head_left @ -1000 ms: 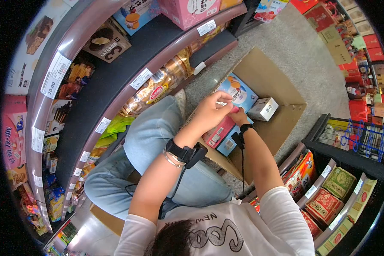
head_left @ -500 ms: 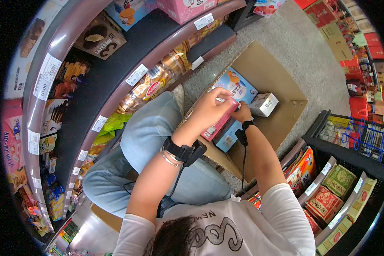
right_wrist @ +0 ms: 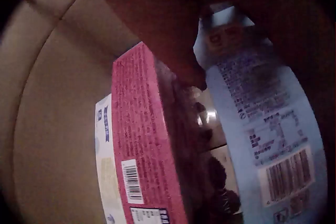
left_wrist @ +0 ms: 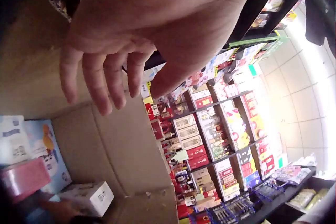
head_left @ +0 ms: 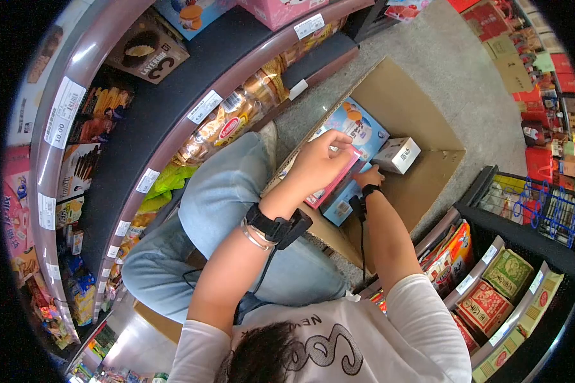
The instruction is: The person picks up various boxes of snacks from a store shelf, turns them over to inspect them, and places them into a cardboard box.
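Pale blue card makes up the blue box [right_wrist: 262, 113], which lies in the open cardboard carton [head_left: 428, 179]. In the head view its long axis slants from the right hand [head_left: 368, 176] back and leftward toward the jeans [head_left: 300, 262], roughly alongside the pink box [right_wrist: 139, 124]. The right hand is nearer, at the box's far end; the wrist view is too dark to tell whether its fingers grip or merely touch. The left hand [head_left: 319, 165] hangs by the pink box, fingers loosely bent and holding nothing. Half a second ago the right hand was at the pink box's end; now pale blue shows between them.
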The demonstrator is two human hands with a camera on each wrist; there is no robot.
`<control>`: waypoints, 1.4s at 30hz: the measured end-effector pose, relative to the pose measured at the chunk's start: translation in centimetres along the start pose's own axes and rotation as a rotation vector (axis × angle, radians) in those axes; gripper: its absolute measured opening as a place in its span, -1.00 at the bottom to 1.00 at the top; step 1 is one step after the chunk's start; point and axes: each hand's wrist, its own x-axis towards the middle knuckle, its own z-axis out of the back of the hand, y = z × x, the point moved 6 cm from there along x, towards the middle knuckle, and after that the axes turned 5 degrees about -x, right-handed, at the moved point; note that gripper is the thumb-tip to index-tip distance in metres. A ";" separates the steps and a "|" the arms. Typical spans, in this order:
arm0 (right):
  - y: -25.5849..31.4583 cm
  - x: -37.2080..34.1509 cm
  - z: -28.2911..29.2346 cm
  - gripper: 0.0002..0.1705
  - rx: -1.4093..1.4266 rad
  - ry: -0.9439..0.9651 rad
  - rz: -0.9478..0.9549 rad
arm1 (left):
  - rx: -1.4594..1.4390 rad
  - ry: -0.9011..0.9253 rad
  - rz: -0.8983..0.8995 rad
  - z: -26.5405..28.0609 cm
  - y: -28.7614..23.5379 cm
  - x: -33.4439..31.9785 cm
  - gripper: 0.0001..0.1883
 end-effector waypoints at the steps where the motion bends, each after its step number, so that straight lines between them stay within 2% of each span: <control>1: -0.3 0.2 -0.3 0.18 -0.023 0.007 0.015 | 0.001 -0.005 0.002 0.0 0.2 0.0 -0.72; 3: -0.6 1.2 -0.4 0.18 -0.065 0.016 0.052 | 0.005 -0.019 -0.004 0.2 0.3 0.1 -0.72; 6: -2.2 2.2 -0.1 0.18 -0.105 0.006 -0.023 | -0.033 -0.021 -0.012 0.0 0.0 0.1 -0.72; 9: -3.5 4.5 -1.2 0.08 -0.211 0.011 0.004 | -0.024 -0.003 -0.022 -0.3 -0.2 0.1 -0.72; 11: -3.3 4.8 -1.1 -0.04 -0.253 -0.062 0.035 | -0.012 0.002 -0.043 -0.5 -0.2 0.1 -0.72; 13: -1.2 1.9 0.5 -0.20 -0.254 -0.209 0.058 | -0.002 -0.003 -0.052 -0.5 0.0 0.0 -0.72; 16: 3.6 -3.1 3.8 -0.51 -0.235 -0.376 0.321 | -0.005 -0.025 -0.044 -0.2 0.1 0.1 -0.72; 17: 4.2 -3.4 3.6 -0.54 -0.236 -0.382 0.370 | -0.012 -0.029 -0.040 -0.1 0.1 0.0 -0.72; 19: 4.5 -1.7 1.8 -0.55 0.129 -0.227 0.320 | -0.023 -0.032 -0.035 0.1 0.2 -0.1 -0.72; 20: 4.6 -1.0 0.7 -0.55 0.312 -0.146 0.292 | -0.026 -0.030 -0.035 0.2 0.3 -0.1 -0.72; 21: 4.8 -1.0 0.6 -0.39 0.390 -0.210 0.319 | -0.030 -0.030 -0.035 0.2 0.2 -0.1 -0.72; 24: 5.8 -1.4 -1.2 -0.11 0.169 -0.338 0.390 | -0.018 -0.038 -0.040 0.2 0.1 -0.1 -0.73; 25: 6.0 -0.5 -1.9 0.15 0.096 -0.194 0.378 | -0.009 -0.038 -0.035 0.1 0.1 -0.1 -0.73; 28: 6.0 -1.2 -1.1 0.15 0.223 0.004 0.338 | -0.006 -0.038 -0.022 0.2 0.0 -0.1 -0.73; 31: 5.5 -2.0 0.4 0.15 0.334 0.009 0.303 | -0.049 -0.032 -0.013 0.1 0.2 -0.1 -0.74; 33: 2.6 2.8 -3.3 0.00 0.525 0.092 0.219 | -0.076 -0.023 -0.010 0.0 0.4 0.0 -0.74; 34: 2.8 2.2 -3.0 -0.07 0.622 0.132 0.176 | -0.059 -0.017 -0.030 -0.1 0.3 0.0 -0.74; 35: 2.1 1.8 -2.7 -0.01 0.725 0.336 0.073 | -0.041 -0.012 -0.050 -0.2 0.3 0.1 -0.75; 38: 1.7 1.4 -1.9 -0.02 0.796 0.437 0.046 | -0.047 -0.002 -0.045 -0.4 0.6 0.2 -0.75; 42: 1.5 1.7 -1.7 0.04 0.726 0.493 0.016 | -0.084 0.003 -0.017 -0.4 0.2 -0.1 -0.75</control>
